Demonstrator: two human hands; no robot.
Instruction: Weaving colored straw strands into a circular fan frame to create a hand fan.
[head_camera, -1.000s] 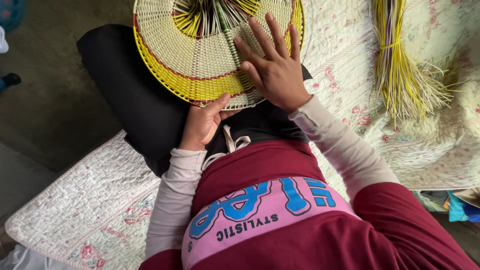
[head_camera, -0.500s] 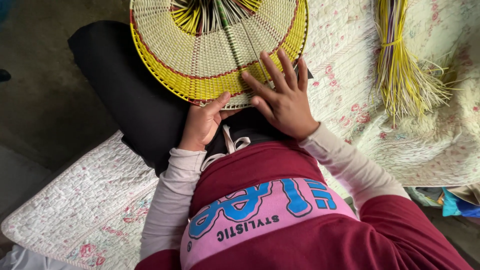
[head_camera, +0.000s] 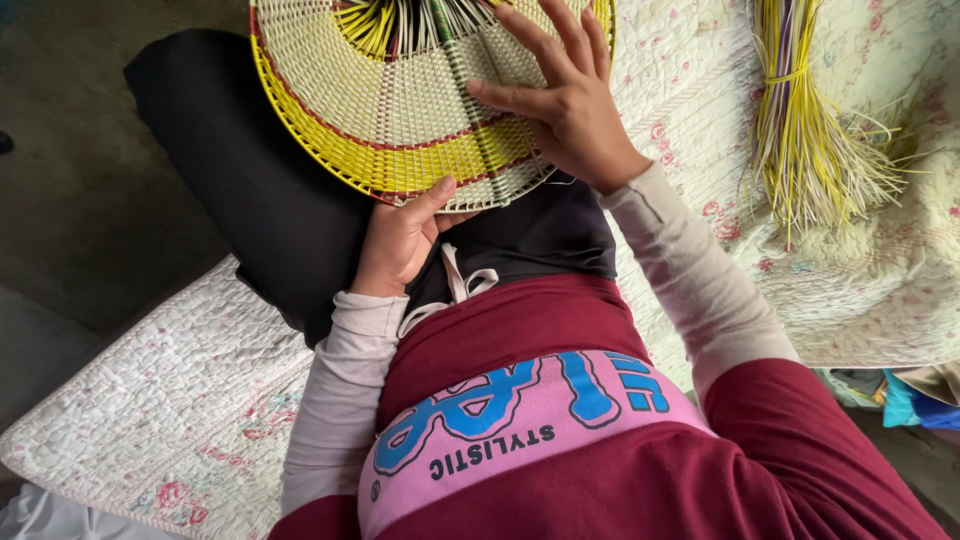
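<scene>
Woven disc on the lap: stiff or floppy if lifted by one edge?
Probably fairly stiff: the woven disc holds its flat shape, with only the left hand at its rim and the right hand on top. Likely light, since the weave is open. Loose centre strands would flop.

woven basket base (head_camera: 400, 110): 1, at 12 o'clock | hands: 2, left hand (head_camera: 400, 240) at centre, right hand (head_camera: 565, 100) at 1 o'clock | bundle of yellow weaving strands (head_camera: 800, 130): 1, at 2 o'clock | quilted floral mat (head_camera: 170, 420): 1, at 7 o'clock
</scene>
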